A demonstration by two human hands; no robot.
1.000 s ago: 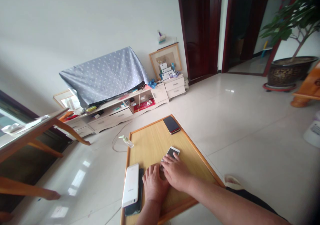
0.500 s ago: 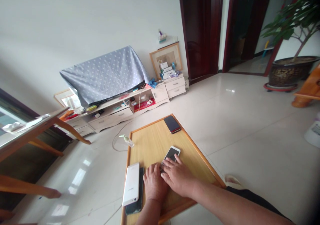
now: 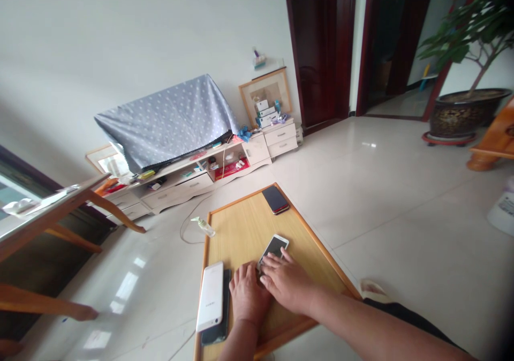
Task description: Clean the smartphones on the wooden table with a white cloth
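My left hand (image 3: 249, 292) lies flat on a low pale wooden table (image 3: 257, 232), its fingertips by the lower edge of a white-framed smartphone (image 3: 273, 247). My right hand (image 3: 286, 284) rests beside it, with its fingers on that phone's lower end. Neither hand grips anything I can see. Left of my left hand, a white phone (image 3: 210, 296) lies on top of a dark phone (image 3: 212, 337). A dark phone with a red edge (image 3: 275, 199) lies near the table's far corner. A small pump bottle (image 3: 203, 226) lies at the table's far left edge.
A low white cabinet (image 3: 176, 184) stands against the far wall, under a dotted cloth-covered shape (image 3: 164, 122). A cable (image 3: 187, 227) runs across the tiled floor. A wooden table (image 3: 48, 222) stands left, a potted plant (image 3: 466, 112) far right, and a slipper (image 3: 372, 291) near my leg.
My right hand has drawn slightly back down the smartphone, so more of its screen shows. The view has shifted only slightly.
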